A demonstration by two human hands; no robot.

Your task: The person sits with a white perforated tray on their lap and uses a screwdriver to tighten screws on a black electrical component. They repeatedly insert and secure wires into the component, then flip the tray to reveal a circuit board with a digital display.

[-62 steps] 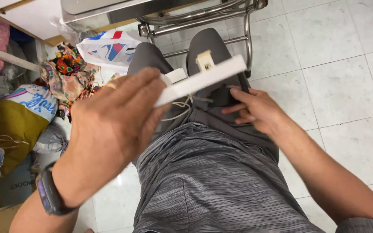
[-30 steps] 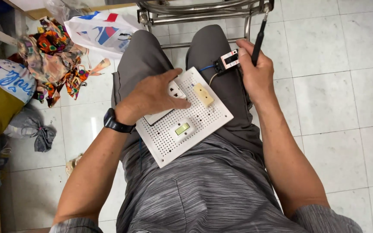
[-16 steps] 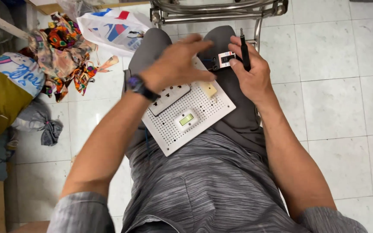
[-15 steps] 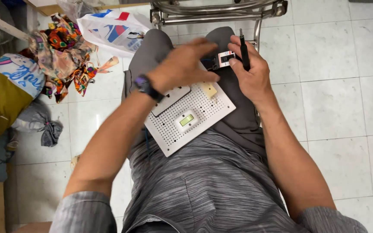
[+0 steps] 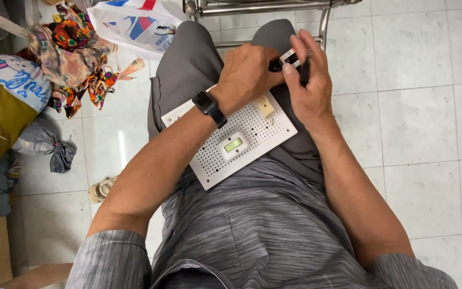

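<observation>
A white perforated board (image 5: 231,142) is lying across the lap. Beyond it, the left hand (image 5: 249,75) and right hand (image 5: 306,80) are meeting — fingers pinching a small black-and-white part (image 5: 289,56), best held steady and close above the knee.
</observation>
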